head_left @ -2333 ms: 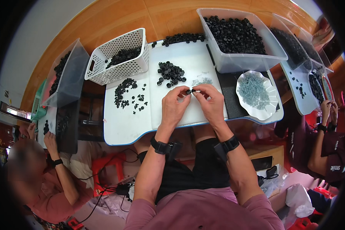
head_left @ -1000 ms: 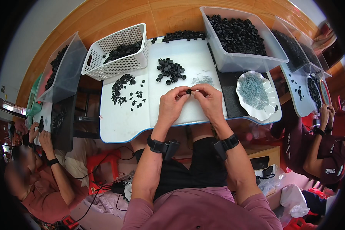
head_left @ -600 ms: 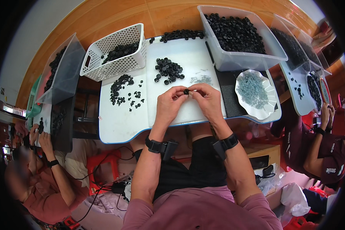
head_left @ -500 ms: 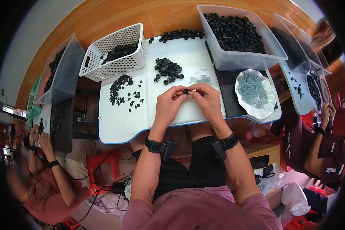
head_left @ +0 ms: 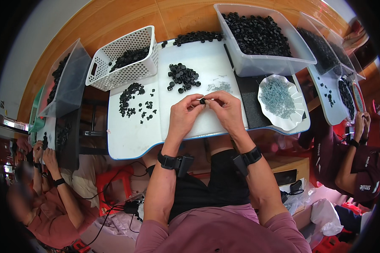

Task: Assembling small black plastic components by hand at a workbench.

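Small black cap (head_left: pixel 202 101) pinched between both hands over the white surface (head_left: pixel 131 135).
Round, dark, tiny; left hand (head_left: pixel 185 116) and right hand (head_left: pixel 224 110) each in a narrow grip on it, details hidden by fingertips.

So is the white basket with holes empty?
No, the white basket has a heap of small black parts lying inside it.

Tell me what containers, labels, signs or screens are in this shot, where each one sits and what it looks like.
No signs or screens show.
White lattice basket: far left of the white table, rectangular, holds black parts.
Clear bin: far right, rectangular, full of black parts.
White scalloped dish: right edge, holds grey metal bits.
Clear tub: left neighbour's station, tilted.
White lettering: right co-worker's maroon sleeve.
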The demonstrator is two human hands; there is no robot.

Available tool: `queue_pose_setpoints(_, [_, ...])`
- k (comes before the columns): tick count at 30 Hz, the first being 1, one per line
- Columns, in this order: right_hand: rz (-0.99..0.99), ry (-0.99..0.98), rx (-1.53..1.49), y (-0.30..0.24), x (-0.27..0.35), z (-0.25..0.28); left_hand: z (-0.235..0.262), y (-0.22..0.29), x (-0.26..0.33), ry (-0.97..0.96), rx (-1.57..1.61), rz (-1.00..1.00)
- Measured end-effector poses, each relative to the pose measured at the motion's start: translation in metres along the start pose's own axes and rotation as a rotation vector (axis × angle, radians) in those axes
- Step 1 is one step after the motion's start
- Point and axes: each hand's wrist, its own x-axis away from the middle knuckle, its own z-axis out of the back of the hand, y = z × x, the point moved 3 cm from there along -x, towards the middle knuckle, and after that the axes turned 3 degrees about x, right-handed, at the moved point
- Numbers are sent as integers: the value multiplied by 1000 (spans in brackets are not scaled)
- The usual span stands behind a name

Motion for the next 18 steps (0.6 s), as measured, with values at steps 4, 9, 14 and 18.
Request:
queue_pose_setpoints(4, [-10,3,12,-4,1,-1,1,-1,0,-1,-4,-13])
queue_pose_setpoints(9, [-3,4,24,-5,0,0,0,-1,2,14,-53,-32])
queue_pose_setpoints(14, [22,1,73,-7,0,0,-1,1,3,37,-138,-110])
queue_pose_setpoints(18, [92,13,137,-9,0,-1,-2,2,4,52,-156,-131])
